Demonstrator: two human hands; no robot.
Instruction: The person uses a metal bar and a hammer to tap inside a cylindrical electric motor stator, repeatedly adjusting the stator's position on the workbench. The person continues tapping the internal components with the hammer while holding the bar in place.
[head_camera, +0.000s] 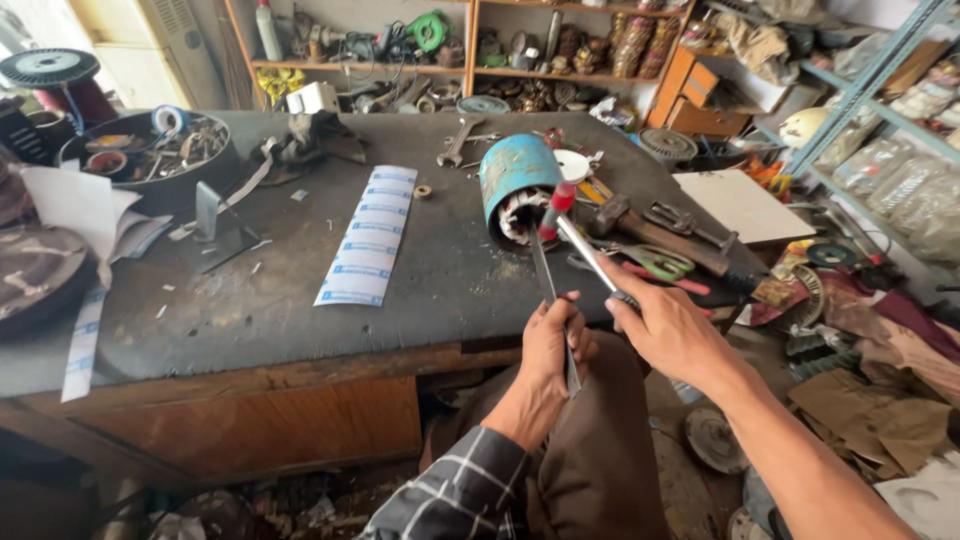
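Blue motor stator (516, 188) lies on its side near the desk's (300, 270) front edge, open end toward the person, paint worn, copper windings and pale insulation showing inside the bore. Left hand (553, 350), fingers clenched around a flat dark metal bar (548, 275), bar tip reaching the stator's open end. Right hand (668, 328), fingers clenched on the grip of a silver-handled hammer (580, 245) with a red head, head just at the stator's mouth, touching or not I cannot tell. Left of the stator: strip of white paper with blue print (368, 235) flat on the desk. Far left of the stator: round dark metal tray (150, 160) holding small scraps, metal bits and a tape roll. Right of the stator: wooden-handled hammer (660, 232), green-handled scissors (655, 262), white board (740, 205).
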